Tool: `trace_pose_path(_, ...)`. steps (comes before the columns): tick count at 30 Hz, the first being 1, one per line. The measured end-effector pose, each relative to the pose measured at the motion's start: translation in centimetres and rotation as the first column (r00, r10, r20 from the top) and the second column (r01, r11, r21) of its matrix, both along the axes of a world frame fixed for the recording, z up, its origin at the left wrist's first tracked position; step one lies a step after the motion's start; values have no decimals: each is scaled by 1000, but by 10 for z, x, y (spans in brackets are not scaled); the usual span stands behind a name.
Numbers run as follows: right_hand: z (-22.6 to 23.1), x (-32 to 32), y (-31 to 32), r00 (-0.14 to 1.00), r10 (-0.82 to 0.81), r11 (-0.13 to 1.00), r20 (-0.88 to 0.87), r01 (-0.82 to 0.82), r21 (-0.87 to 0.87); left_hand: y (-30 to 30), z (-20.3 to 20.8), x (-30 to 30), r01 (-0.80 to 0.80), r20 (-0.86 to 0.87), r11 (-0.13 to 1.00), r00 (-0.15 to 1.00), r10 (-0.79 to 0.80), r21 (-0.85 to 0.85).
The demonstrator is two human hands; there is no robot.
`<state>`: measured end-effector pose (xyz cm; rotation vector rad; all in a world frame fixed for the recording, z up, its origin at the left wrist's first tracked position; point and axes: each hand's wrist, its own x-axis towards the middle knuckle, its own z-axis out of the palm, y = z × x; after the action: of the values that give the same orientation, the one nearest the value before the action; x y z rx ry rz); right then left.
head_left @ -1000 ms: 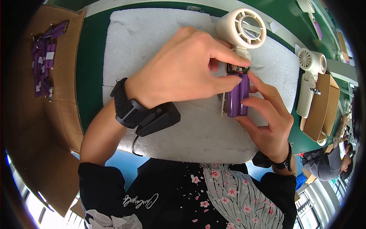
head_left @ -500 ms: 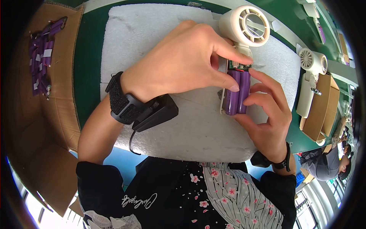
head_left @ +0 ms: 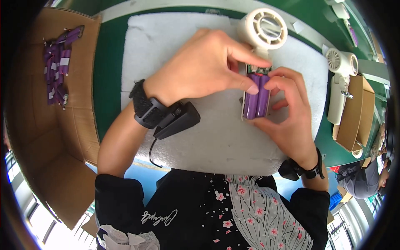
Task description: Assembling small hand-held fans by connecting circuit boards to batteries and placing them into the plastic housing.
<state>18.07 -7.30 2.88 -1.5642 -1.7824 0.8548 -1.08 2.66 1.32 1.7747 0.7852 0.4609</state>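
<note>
A cardboard box (head_left: 62,125) with purple batteries (head_left: 57,71) sits far left. The left hand (head_left: 204,66) and right hand (head_left: 287,112) pinch the purple battery pack (head_left: 257,100) with their fingers, inside the white fan (head_left: 260,33) handle on the white pad (head_left: 175,46).

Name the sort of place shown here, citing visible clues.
Probably a factory assembly bench: a cardboard box of purple battery packs, a white handheld fan being fitted with purple cells, and more fans alongside.
</note>
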Motion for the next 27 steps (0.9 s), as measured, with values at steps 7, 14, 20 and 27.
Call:
trace_pose_path(7, 5, 8, 7, 987, 148, 985, 67, -153, 75, -1, 3, -1, -12, 21, 1000, 1000, 12, -8)
trace_pose_path(14, 3, 11, 1, 935, 212, 950, 283, -266, 167, 0, -9, -2, 4, 118, 1000, 993, -3, -8)
trace_pose_path(20, 8, 9, 7, 891, 266, 926, 367, -343, 161, -2, -3, -8, -11, 149, 996, 989, -3, 92)
trace_pose_path(27, 13, -5, 56, 947, 265, 964, 184, -264, -28, 46, -18, -43, -300, 274, 929, 932, 238, 214)
